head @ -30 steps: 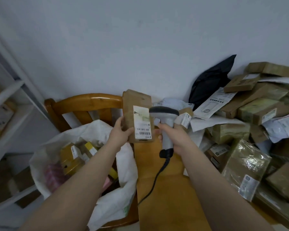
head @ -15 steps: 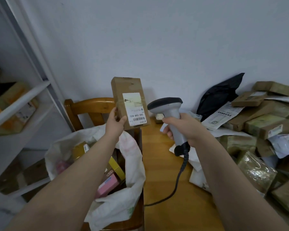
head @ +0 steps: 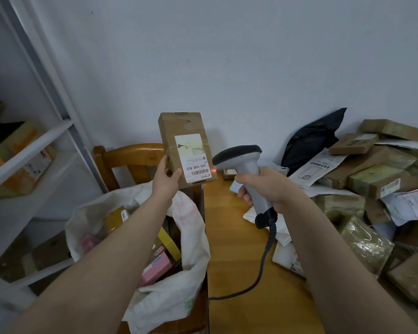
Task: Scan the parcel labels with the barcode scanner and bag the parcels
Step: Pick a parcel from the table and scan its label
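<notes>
Left hand (head: 165,180) grips parcel (head: 185,150) — scanner (head: 245,169) just beside.

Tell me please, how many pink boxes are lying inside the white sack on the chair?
2. One pink box is near the sack's right side, by the yellow boxes; another is at the left. More may be hidden underneath.

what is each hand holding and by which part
Left hand grips the brown parcel at its lower left corner; right hand grips the barcode scanner by its handle.
</notes>
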